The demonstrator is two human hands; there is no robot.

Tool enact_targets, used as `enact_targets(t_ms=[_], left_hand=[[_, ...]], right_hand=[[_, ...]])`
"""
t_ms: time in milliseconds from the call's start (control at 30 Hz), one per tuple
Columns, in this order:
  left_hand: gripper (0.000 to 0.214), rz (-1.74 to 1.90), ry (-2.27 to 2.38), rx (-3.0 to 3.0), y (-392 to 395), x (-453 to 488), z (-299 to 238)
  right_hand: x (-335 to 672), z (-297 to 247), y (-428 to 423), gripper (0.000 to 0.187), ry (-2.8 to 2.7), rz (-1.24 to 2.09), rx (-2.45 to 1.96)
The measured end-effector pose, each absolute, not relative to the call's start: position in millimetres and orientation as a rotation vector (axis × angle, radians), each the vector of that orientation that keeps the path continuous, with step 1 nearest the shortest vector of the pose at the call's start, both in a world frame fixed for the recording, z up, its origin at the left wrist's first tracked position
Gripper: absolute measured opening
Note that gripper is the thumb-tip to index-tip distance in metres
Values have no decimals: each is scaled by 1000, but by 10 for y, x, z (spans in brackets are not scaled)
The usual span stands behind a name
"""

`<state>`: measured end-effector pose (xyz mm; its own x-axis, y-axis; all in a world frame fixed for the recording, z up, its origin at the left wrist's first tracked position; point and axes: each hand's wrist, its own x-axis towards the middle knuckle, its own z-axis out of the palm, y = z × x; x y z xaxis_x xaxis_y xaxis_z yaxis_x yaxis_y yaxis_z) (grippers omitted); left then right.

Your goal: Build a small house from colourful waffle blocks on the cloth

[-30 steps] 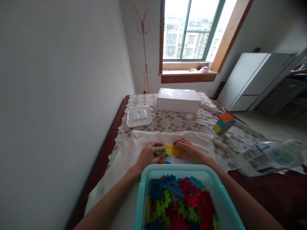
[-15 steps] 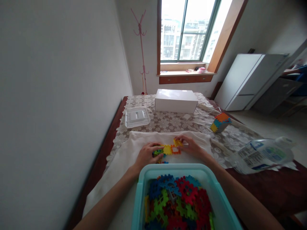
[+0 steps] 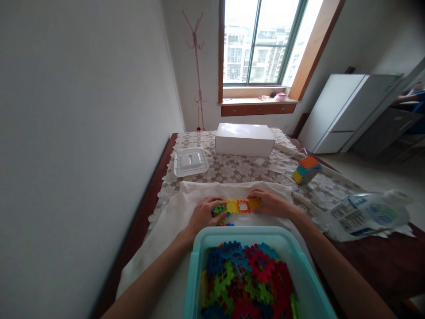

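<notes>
A short row of toothed plastic building tiles lies on the white cloth [image 3: 166, 239]. My left hand [image 3: 205, 213] is closed around the green tile [image 3: 219, 208] at the row's left end. To its right come a yellow tile [image 3: 232, 207] and an orange tile with a white window [image 3: 243, 206]. At the right end, my right hand [image 3: 271, 204] grips another yellow tile [image 3: 255, 204], lined up against the orange one. Whether these two interlock I cannot tell. Just below the left fingers, blue and orange bits [image 3: 227, 224] show, partly hidden by the tub.
Nearest me stands a turquoise tub [image 3: 252, 231] of red, blue and green tiles. Beyond are a clear lid [image 3: 191, 162], a white box [image 3: 245, 145] and a tile cube [image 3: 306, 170]. A large clear bottle [image 3: 368, 215] lies on the right. A wall [image 3: 83, 133] runs along the left.
My right hand has brought the yellow tile down from above the row to its right end, flat beside the orange tile. My left hand has stayed on the green tile.
</notes>
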<state>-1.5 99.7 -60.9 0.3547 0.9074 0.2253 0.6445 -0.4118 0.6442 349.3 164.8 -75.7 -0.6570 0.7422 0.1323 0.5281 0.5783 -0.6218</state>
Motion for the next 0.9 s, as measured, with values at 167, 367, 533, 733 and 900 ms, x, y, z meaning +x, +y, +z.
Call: enact_targets(t_ms=[167, 367, 533, 733, 900], left_hand=[[39, 800, 1350, 2175, 991, -20, -610], [38, 816, 1331, 2172, 994, -21, -616], [40, 813, 1335, 2162, 987, -14, -600], [62, 807, 1382, 2124, 934, -7, -513], [58, 806, 1401, 2119, 918, 3, -512]], right_hand=[[3496, -784, 1635, 41, -2460, 766, -1038], [3455, -872, 1641, 39, -2450, 754, -1048], [3446, -838, 1603, 39, -2476, 705, -1104], [3172, -677, 1380, 27, -2430, 347, -973], [2768, -885, 1274, 20, -2547, 274, -704]])
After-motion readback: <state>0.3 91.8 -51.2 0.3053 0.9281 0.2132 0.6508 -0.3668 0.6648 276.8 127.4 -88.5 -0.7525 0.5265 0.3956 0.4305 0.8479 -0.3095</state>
